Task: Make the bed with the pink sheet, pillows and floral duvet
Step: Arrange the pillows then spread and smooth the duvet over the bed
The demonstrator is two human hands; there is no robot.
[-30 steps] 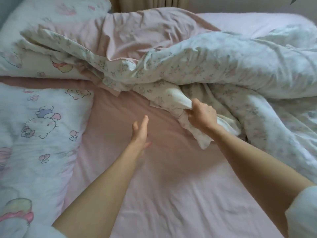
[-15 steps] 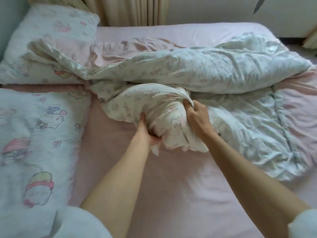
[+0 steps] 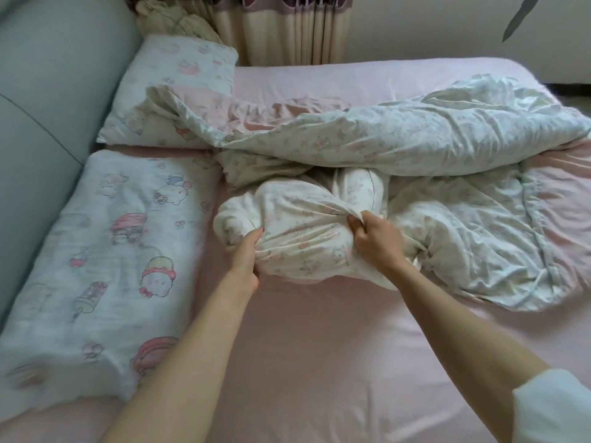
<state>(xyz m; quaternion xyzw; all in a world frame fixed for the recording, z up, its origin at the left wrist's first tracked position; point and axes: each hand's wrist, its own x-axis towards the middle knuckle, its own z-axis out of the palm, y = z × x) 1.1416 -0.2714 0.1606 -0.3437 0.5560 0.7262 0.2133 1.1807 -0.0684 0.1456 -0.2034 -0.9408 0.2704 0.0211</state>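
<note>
Left hand (image 3: 244, 259) and right hand (image 3: 375, 239) both clamped on a bunched fold of the floral duvet (image 3: 303, 238), likely to untangle and spread it over the pink sheet (image 3: 319, 362).

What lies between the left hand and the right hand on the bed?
In the head view, a bunched lump of the floral duvet fills the stretch: the left hand grips one side and the right hand pinches the other, above the pink sheet.

Camera spot: on your head, the only view.
Looks: forward and down, across the flat pink cotton bed sheet (image 3: 319, 362).
Nearness: close; your bare arms reach in from below.
</note>
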